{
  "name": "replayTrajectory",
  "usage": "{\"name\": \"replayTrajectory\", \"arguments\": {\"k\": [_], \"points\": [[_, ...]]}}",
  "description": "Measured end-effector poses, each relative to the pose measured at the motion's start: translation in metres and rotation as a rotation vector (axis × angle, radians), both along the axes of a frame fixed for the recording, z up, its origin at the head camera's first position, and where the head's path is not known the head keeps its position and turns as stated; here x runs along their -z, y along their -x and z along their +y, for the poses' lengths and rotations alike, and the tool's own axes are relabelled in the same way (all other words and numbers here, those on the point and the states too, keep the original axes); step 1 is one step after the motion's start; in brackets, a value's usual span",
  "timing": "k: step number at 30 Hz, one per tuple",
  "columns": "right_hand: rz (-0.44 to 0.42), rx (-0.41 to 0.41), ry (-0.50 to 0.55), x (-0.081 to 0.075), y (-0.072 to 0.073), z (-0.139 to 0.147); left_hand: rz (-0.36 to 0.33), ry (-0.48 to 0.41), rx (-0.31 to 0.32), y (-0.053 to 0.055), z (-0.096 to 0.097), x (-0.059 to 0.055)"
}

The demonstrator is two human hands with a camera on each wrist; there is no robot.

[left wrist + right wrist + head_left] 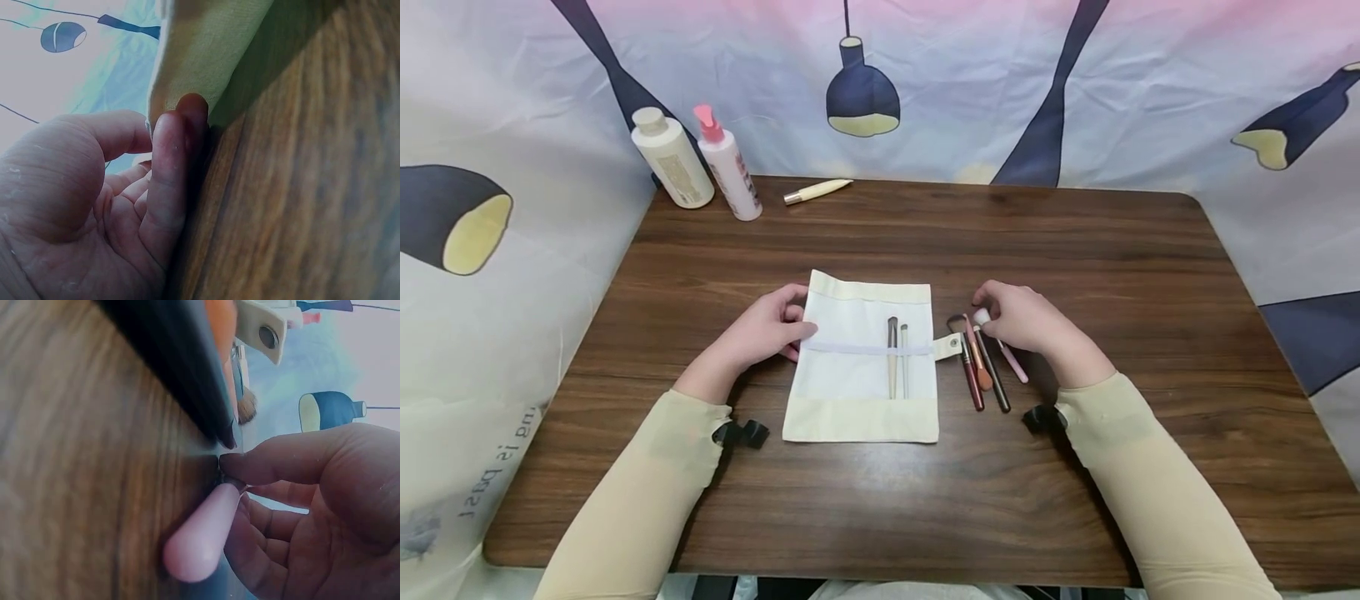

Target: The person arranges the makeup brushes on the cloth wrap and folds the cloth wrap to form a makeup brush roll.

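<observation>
A cream fabric brush roll (850, 421) lies unfolded on the table, with two slim makeup brushes (892, 358) tucked under its elastic band. My left hand (767, 325) pinches the roll's left edge, thumb on top; in the left wrist view the edge (194, 56) is raised from the wood. To the right of the roll, my right hand (1026, 318) pinches a pink-handled makeup brush (1017, 367) by its upper part. Its rounded handle end (203, 534) points towards the right wrist camera. Beside it lie a black-handled brush (997, 383), a copper brush (980, 371) and a dark red-handled brush (973, 383).
The roll's snap tab (948, 346) reaches to the loose brushes. At the back left stand a white bottle (677, 162) and a pink-topped pump bottle (732, 175), near a cream pen-like item (816, 192). A printed curtain (955, 92) hangs behind the wooden table (1112, 250).
</observation>
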State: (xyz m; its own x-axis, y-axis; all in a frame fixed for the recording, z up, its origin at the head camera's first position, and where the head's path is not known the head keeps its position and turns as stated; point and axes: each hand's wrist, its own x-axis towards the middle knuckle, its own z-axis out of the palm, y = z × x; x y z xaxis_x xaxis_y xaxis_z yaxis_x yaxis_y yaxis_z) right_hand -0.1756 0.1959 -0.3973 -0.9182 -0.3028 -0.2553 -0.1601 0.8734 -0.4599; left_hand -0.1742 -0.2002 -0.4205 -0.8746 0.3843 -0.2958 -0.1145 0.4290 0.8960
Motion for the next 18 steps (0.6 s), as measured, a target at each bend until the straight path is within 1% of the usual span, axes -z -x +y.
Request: {"name": "replayTrajectory", "arguments": {"k": [5, 10, 14, 18], "points": [[-0.010, -0.030, 0.081, 0.001, 0.001, 0.000, 0.002, 0.002, -0.001, -0.001, -0.001, -0.002], [-0.077, -0.025, 0.234, 0.000, 0.004, 0.004, 0.005, 0.008, -0.003, -0.001, -0.002, -0.004], [-0.123, 0.029, 0.397, -0.001, 0.006, 0.010, -0.003, 0.005, -0.003, -0.002, -0.001, -0.005], [-0.120, 0.118, 0.549, -0.004, 0.008, 0.012, -0.004, 0.002, -0.004, -0.003, 0.000, -0.006]]}}
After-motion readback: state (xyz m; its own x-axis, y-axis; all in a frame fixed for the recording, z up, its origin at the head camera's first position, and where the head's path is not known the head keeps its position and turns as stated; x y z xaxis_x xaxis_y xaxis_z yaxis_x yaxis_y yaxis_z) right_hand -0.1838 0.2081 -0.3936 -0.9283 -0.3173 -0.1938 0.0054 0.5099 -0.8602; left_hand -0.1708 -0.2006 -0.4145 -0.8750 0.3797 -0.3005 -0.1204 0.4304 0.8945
